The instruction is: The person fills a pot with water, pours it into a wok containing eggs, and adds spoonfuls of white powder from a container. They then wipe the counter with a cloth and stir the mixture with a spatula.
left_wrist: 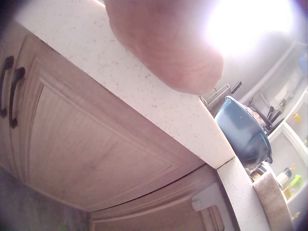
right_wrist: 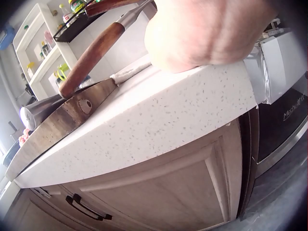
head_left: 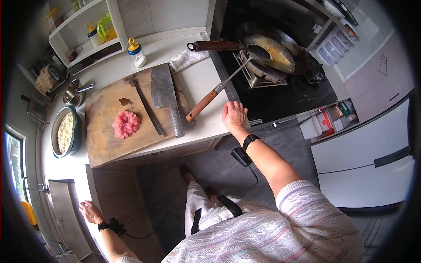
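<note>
My left hand rests on the counter edge beside the sink, holding nothing; in the left wrist view the hand lies on the speckled counter. The right hand rests, fingers loosely bent, on the counter edge by the hob, also seen as a hand in the right wrist view. Nearest to it is a ladle with a wooden handle, its bowl over a wok of yellowish liquid. Left of that, a wooden board bears pink chopped meat, a dark strip and a cleaver.
A blue-green basin of pale food stands left of the board, near a metal pot. Behind the board are a lidded jar and a cloth. An open drawer with containers juts out below the hob.
</note>
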`<move>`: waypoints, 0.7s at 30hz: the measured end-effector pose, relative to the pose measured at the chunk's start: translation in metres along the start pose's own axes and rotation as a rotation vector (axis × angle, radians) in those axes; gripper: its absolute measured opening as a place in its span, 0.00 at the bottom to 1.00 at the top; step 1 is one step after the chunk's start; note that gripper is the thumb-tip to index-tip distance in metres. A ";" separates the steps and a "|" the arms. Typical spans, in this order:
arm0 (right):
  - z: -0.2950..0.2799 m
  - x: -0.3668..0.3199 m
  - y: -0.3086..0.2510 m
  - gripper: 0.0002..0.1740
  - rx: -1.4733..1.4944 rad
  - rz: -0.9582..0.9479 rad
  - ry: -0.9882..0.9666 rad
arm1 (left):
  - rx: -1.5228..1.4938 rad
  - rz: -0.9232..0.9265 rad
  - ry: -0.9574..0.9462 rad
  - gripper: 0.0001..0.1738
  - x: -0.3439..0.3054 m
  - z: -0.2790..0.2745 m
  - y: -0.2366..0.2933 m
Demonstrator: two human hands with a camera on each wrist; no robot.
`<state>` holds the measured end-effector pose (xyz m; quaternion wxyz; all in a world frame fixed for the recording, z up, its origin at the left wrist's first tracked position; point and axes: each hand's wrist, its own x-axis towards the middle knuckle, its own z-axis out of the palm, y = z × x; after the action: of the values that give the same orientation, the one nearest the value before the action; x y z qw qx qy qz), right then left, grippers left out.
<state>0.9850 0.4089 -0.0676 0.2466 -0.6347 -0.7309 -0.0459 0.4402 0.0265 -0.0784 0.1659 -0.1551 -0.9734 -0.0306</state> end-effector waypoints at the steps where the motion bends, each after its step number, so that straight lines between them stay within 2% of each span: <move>1: 0.000 0.000 0.000 0.07 0.003 -0.003 0.005 | 0.000 0.000 0.000 0.17 0.000 0.000 0.000; 21: 0.000 0.000 0.000 0.07 0.003 0.004 -0.012 | -0.002 0.011 0.006 0.16 0.002 0.004 -0.002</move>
<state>0.9852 0.4090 -0.0672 0.2433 -0.6361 -0.7312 -0.0405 0.4369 0.0251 -0.0812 0.1686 -0.1605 -0.9720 -0.0310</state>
